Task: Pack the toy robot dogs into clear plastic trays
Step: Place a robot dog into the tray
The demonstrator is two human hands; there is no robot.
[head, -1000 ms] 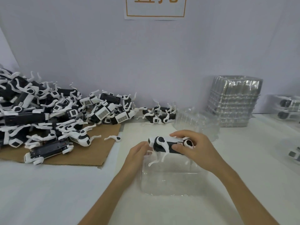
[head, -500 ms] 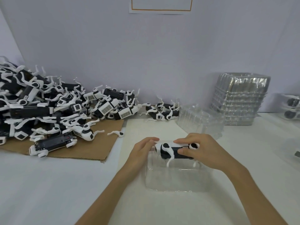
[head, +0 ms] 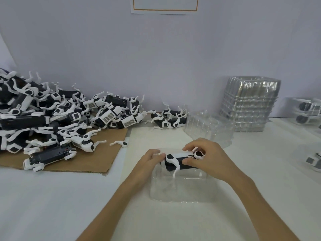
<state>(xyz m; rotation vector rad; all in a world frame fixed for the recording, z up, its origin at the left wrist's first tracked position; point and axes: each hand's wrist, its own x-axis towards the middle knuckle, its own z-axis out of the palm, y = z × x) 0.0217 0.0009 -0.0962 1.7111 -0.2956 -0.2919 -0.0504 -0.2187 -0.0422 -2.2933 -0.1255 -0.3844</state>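
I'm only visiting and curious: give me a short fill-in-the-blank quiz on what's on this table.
1. The left hand and right hand hold one dog, legs down, over a clear ____.
2. The pile of dogs lies partly on brown ____.
3. The stack stands to the ____ of the pile.
Missing words: tray; cardboard; right.

Bare left hand, bare right hand, bare forearms, slender fingers
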